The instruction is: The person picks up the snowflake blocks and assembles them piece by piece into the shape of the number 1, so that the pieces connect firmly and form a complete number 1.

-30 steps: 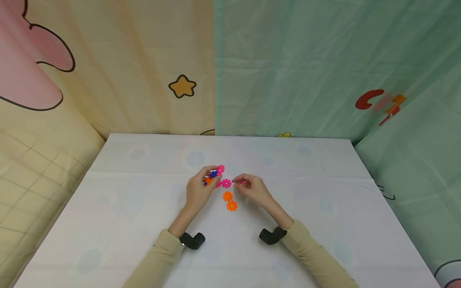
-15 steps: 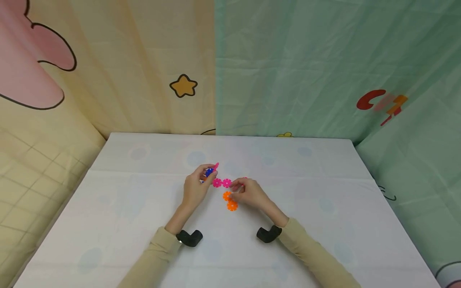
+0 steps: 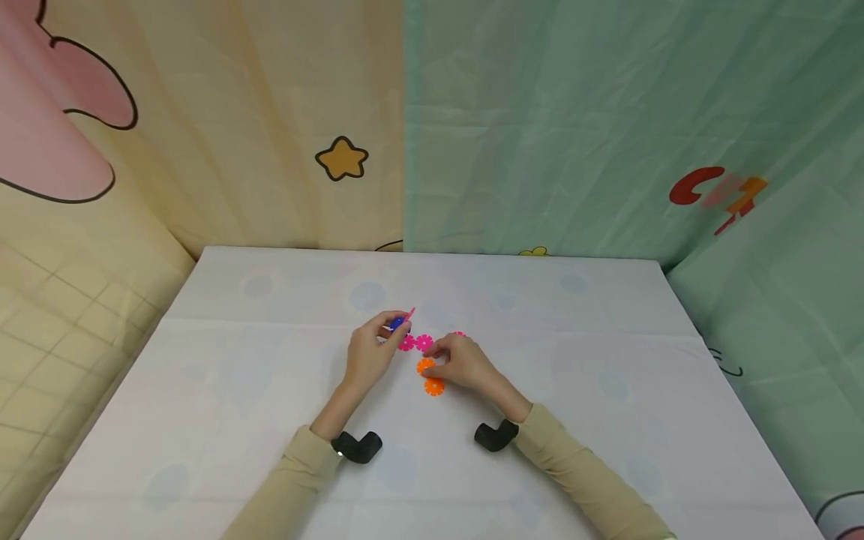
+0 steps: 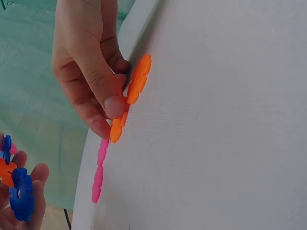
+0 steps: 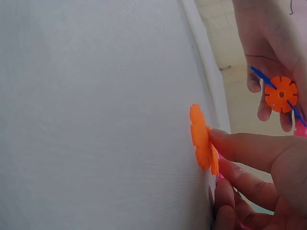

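Observation:
In the head view my left hand (image 3: 367,352) holds up joined notched snowflake discs: a blue disc (image 3: 397,324), a pink one seen edge-on, and an orange disc (image 5: 281,94) between blue ones in the right wrist view. On the table, two joined pink discs (image 3: 424,343) lie just beyond my right hand. My right hand (image 3: 466,364) pinches the upper (image 3: 425,367) of two overlapping orange discs between thumb and forefinger; the lower orange disc (image 3: 434,386) lies nearer me. Another pink disc (image 3: 460,334) shows partly behind the right hand's knuckles.
A white patterned cloth covers the table (image 3: 270,420). Its far edge meets a yellow and green curtain (image 3: 574,135). Black wrist mounts (image 3: 358,448) jut inward from both sleeves.
My right hand moved left and toward me, leaving the pink disc it held behind its knuckles, and took hold of the upper orange disc. The pieces in my left hand turned, the pink one edge-on.

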A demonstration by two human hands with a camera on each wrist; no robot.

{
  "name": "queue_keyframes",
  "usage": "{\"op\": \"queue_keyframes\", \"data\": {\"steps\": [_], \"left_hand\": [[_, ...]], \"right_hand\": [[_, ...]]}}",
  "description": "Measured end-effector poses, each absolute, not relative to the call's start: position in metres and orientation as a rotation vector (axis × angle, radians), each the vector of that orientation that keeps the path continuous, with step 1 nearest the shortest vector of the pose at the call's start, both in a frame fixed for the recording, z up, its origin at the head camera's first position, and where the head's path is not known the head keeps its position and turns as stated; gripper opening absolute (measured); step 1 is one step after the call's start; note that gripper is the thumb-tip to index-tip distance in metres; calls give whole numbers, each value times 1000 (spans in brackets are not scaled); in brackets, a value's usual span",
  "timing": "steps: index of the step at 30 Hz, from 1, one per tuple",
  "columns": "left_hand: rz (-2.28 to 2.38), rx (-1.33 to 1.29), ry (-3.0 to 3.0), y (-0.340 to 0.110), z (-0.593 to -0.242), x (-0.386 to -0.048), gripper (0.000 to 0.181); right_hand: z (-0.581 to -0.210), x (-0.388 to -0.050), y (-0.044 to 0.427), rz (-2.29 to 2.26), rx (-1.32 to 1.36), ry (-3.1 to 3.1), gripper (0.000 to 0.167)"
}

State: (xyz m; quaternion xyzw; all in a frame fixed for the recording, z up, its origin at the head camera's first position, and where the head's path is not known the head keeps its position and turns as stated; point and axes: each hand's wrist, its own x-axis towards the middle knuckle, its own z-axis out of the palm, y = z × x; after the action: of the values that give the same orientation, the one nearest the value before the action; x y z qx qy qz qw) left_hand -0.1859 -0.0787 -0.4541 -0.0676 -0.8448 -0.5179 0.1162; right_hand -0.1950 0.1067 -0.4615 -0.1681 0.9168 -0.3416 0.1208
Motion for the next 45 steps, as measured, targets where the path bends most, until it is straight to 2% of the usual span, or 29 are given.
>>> {"op": "queue_keyframes", "data": {"steps": [7,28,38,45], "left_hand": [[-1508,-211,-2481,-73,-455,-186,24],[-1667,-178,-2437,-57,-461,-191,23],[-1772,-210,-2383,-51,-462,-193,22],[-1717,-232,-2400,-50,-462,-194,20]], "right_hand": [[-460,-193,106,-997,-439,2674,25],[-466,-198,123,-1363,-366,2750,15],[-452,-207,126,-1728,-282,2712,22],[-446,-211,125,-1892,-348,2655,20]]}}
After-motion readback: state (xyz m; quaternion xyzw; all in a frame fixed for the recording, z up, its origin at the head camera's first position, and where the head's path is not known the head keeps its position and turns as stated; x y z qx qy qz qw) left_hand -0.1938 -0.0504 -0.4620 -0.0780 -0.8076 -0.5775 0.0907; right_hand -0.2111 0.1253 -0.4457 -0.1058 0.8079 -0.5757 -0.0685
